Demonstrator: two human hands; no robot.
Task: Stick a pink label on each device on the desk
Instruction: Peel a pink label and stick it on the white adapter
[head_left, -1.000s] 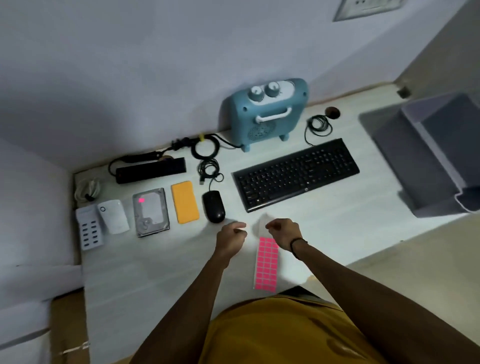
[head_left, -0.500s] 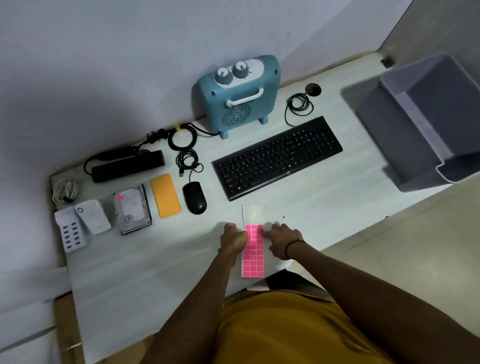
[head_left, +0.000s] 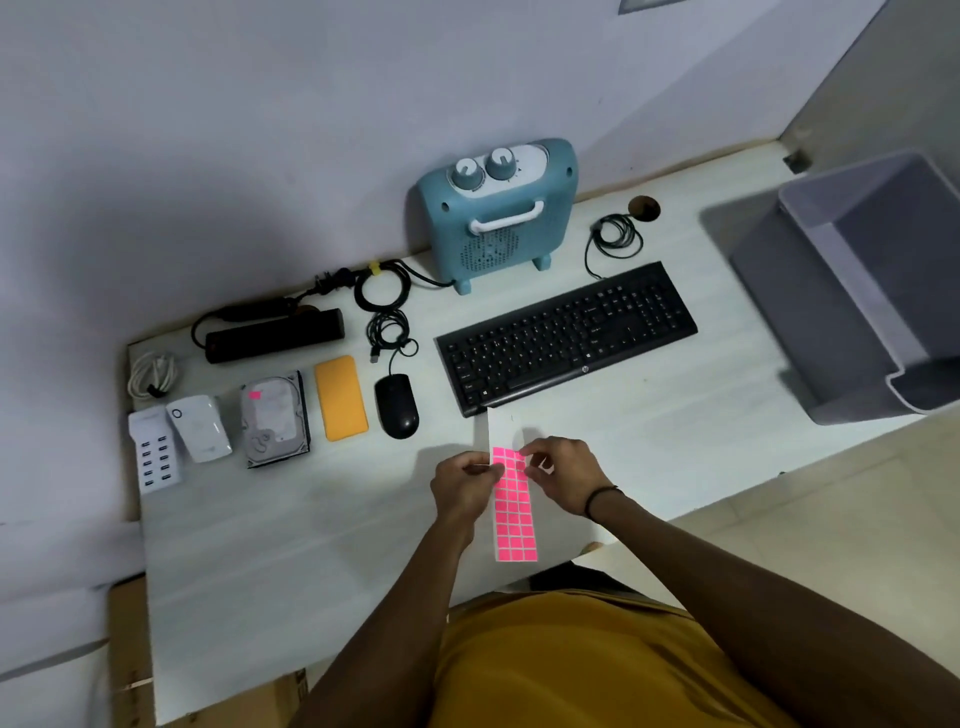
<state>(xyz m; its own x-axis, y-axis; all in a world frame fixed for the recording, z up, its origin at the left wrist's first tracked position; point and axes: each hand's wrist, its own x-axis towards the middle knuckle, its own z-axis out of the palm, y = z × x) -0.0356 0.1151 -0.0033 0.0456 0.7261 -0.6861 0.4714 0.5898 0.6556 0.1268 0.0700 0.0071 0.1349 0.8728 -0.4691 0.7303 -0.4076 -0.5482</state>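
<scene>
both hands at the sheet of pink square labels (head_left: 513, 512) on the white surface (head_left: 291, 545).
from the left: a white multi-port charger (head_left: 155, 451), a white rounded adapter (head_left: 199, 427), a silver hard drive (head_left: 275, 419) bearing one pink label (head_left: 254, 395), an orange flat power bank (head_left: 341, 397), a black mouse (head_left: 397, 405), a black keyboard (head_left: 566, 336). the left hand (head_left: 464, 483) has its fingers pinched closed on the sheet's left edge; the right hand (head_left: 563, 475) has its fingers pinched together at the top row.
</scene>
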